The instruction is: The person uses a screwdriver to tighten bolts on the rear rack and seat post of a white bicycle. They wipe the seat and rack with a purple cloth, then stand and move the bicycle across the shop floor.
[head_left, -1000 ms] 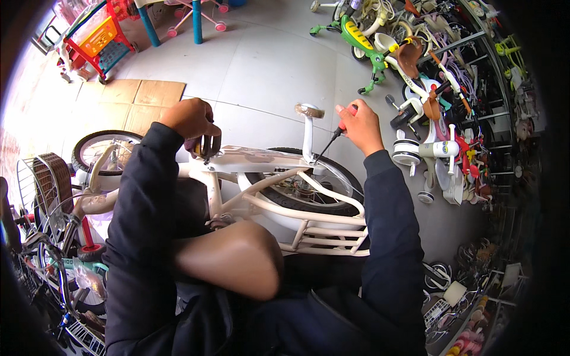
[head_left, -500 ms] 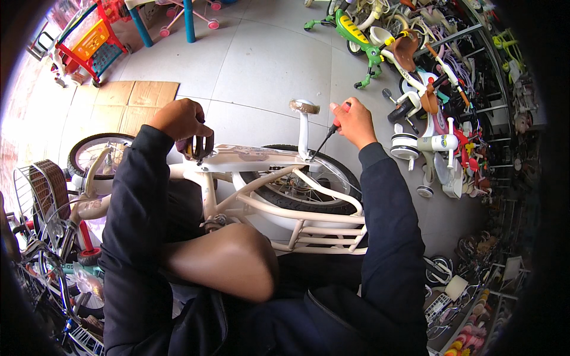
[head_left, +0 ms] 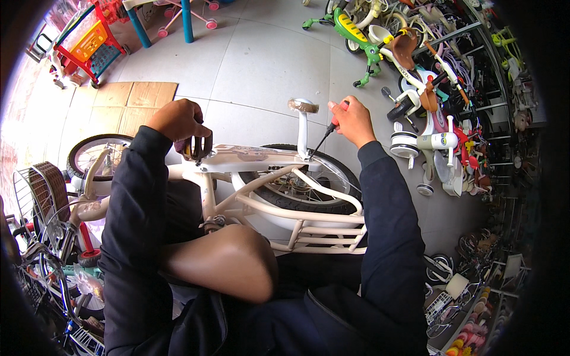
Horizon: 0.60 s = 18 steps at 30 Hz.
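Note:
A cream bicycle (head_left: 267, 204) lies across in front of me, its brown saddle (head_left: 222, 264) towards my body. My left hand (head_left: 178, 121) is closed on a brown pedal (head_left: 198, 148) at the front end of the white chain guard (head_left: 255, 159). My right hand (head_left: 355, 121) grips the red handle of a screwdriver (head_left: 332, 126). The screwdriver's dark shaft slants down to the rear end of the chain guard, beside the rear wheel (head_left: 332, 172). What its tip touches is too small to make out. A white arm with a small round wheel-like end (head_left: 304, 105) stands up there.
Flattened cardboard (head_left: 127, 107) lies on the tiled floor at the far left. A toy shopping trolley (head_left: 92, 44) stands beyond it. Ride-on toys, including a green one (head_left: 356, 35), crowd the right beside metal shelving. More bicycles with a wire basket (head_left: 35, 190) are at my left.

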Available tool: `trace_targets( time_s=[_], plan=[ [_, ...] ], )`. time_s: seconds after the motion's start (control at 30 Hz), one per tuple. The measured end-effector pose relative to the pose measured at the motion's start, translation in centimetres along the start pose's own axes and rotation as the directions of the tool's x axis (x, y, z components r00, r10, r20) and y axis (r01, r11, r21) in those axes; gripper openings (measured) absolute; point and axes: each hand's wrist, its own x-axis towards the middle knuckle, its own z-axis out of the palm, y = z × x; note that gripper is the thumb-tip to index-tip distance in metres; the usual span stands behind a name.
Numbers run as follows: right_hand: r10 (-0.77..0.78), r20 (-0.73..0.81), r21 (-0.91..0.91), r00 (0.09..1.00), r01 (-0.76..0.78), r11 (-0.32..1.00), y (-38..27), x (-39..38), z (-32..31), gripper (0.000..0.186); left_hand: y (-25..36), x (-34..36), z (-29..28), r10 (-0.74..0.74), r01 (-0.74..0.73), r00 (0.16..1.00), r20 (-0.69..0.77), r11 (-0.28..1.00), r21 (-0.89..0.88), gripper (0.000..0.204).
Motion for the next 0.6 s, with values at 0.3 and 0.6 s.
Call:
trace_targets(
  time_s=[0.3,0.6],
  plan=[
    [0.000,0.214,0.275,0.977,-0.060,0.960,1.2,1.4,0.0,0.031,0.4,-0.3,0.0,-0.038,0.038,0.999,0.005,0.999,-0.037,0.035],
    [-0.025,0.065,-0.176,0.998,0.037,0.984,1.9,4.7,3.7,0.048,0.0,0.0,0.3,-0.027,0.027,1.000,-0.006,0.998,-0.061,0.034]
  ],
)
